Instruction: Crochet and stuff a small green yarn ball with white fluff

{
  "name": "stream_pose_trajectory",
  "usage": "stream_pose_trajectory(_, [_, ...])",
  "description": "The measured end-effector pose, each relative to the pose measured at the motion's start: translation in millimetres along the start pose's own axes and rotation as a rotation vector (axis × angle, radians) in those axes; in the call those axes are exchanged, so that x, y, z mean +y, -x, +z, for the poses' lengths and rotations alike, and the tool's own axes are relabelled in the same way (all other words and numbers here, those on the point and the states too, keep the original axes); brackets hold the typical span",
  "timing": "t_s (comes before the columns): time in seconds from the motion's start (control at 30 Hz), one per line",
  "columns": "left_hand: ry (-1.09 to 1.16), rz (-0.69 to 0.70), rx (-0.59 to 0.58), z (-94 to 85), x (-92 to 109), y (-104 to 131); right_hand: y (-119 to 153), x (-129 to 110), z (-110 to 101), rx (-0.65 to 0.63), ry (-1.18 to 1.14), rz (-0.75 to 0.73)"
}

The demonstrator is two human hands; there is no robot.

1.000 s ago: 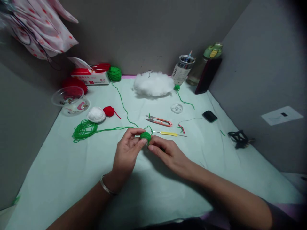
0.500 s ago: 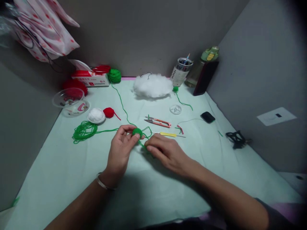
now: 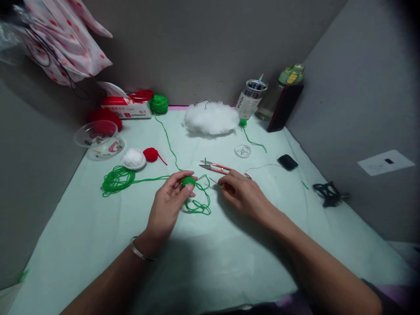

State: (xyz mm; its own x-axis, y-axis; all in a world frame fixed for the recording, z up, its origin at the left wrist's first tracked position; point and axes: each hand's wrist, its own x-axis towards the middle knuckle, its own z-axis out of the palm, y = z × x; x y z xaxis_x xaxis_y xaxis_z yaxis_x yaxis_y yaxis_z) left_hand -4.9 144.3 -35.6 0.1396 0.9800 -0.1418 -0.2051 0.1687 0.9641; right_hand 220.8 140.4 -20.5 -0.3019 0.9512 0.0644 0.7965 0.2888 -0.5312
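Note:
My left hand [image 3: 169, 199] holds a small green crocheted piece [image 3: 188, 181] between thumb and fingers. Loose green yarn [image 3: 200, 207] hangs from the piece and lies in loops on the cloth beside it. To the right, my right hand [image 3: 241, 190] has its fingers closed round a crochet hook [image 3: 215, 181]; the metal tip points left, and most of the yellow handle is hidden by the fingers. Orange-handled snips [image 3: 216, 167] lie just beyond that hand. A coil of green yarn [image 3: 118, 179] rests to the left, with strands running towards my left hand.
White stuffing [image 3: 211, 118] sits at the back, near a pen tin [image 3: 250, 103] and a bottle [image 3: 271, 98] with a phone [image 3: 285, 107] before it. White yarn [image 3: 133, 159], red yarn [image 3: 150, 154] and plastic bowls [image 3: 106, 148] are at left. A black case [image 3: 288, 162] lies right.
My right hand has let go of the green yarn, moved right and taken hold of the crochet hook that lay on the cloth. My left hand still holds the green piece.

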Motion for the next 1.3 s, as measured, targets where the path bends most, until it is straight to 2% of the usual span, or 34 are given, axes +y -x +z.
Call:
stream_pose_trajectory(0.07, [-0.018, -0.029, -0.009, 0.5, 0, 1, 1, -9, -8, -0.035, -0.327, 0.037])
stream_pose_trajectory(0.17, [-0.021, -0.051, -0.032, 1.4, 1, 3, 4, -23, -16, -0.222, -0.843, 0.161])
stream_pose_trajectory(0.27, [-0.045, -0.065, -0.050, 2.1, 1, 3, 8, -32, -15, -0.385, -1.108, 0.249])
stream_pose_trajectory(0.33, [-0.064, -0.080, -0.058, 2.2, 0, 2, 9, -33, -11, -0.418, -1.151, 0.276])
stream_pose_trajectory(0.47, [-0.084, -0.097, -0.069, 3.2, -2, 2, 8, -32, -2, -0.394, -1.220, 0.314])
stream_pose_trajectory(0.7, [0.013, -0.033, -0.014, 11.2, -6, 6, 4, -32, 6, -0.378, -1.353, 0.406])
stream_pose_trajectory(0.9, [-0.003, 0.034, 0.019, 14.0, -8, 7, 2, -36, 5, -0.440, -1.582, 0.483])
stream_pose_trajectory(1.03, [-0.100, 0.104, 0.035, 13.2, -10, 8, 1, -37, 5, -0.486, -1.669, 0.530])
stream_pose_trajectory(1.3, [-0.264, 0.210, 0.026, 10.3, -16, 12, 0, -37, 8, -0.488, -1.644, 0.541])
